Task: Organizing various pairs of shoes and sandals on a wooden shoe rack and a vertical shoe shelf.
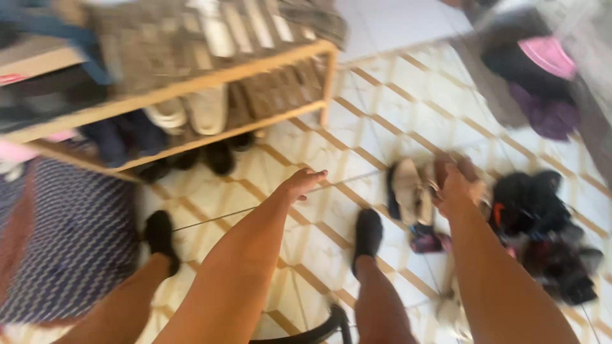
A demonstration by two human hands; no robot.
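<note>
The right hand [458, 186] closes around a beige shoe [408, 190] lying on the tiled floor [382, 102] beside a heap of dark shoes [542, 229], while the left hand [301, 183] hangs unclenched and empty, held toward the lower front corner of the wooden shoe rack [191, 83].

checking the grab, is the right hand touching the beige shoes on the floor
Touching. The head view shows the right hand pressed against the beige shoes, with no floor showing between them; blur hides the grip. The left hand hangs empty.
</note>
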